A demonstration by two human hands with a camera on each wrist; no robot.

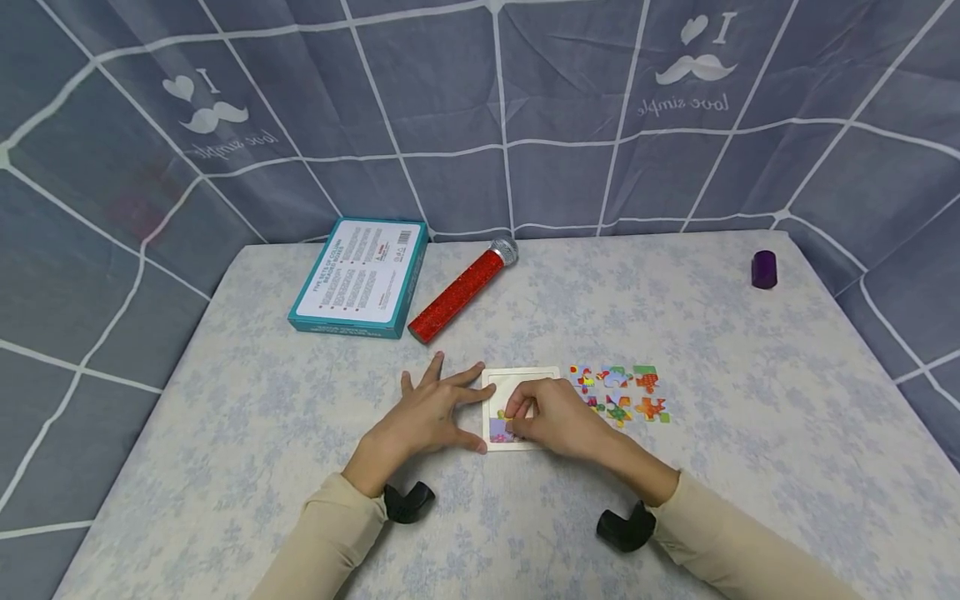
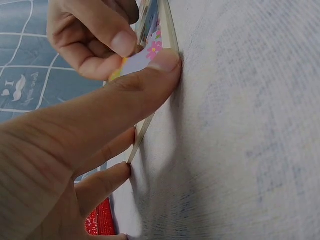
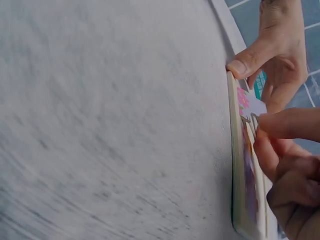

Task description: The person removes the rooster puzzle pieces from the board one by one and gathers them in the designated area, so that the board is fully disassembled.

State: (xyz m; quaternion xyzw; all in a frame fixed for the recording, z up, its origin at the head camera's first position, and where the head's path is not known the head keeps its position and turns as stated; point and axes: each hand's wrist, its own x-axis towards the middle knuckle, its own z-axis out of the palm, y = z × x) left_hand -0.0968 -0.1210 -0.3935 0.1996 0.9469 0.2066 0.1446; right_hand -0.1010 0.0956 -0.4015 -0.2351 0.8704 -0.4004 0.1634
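Observation:
A square, pale puzzle tray (image 1: pixel 521 371) lies on the table. In its near left corner sits a lilac jigsaw piece (image 1: pixel 498 431) with pink flowers, also clear in the left wrist view. My right hand (image 1: pixel 566 421) reaches over the tray, thumb and forefinger pinching the lilac piece at its edge; the fingers partly hide it. Spread fingers of my left hand (image 1: pixel 427 417) rest along the tray's left side, the thumb (image 2: pixel 162 62) on its near corner. More coloured picture shows along the tray's near side in the right wrist view. Several loose jigsaw pieces (image 1: pixel 618 410) lie right of the tray.
A teal-and-white box (image 1: pixel 356 271) lies at the back left, with a red glittery microphone (image 1: pixel 457 296) beside it. At the back right stands a small purple object (image 1: pixel 764 270). A grey-blue checked curtain (image 1: pixel 450 108) hangs behind the table (image 1: pixel 712 500).

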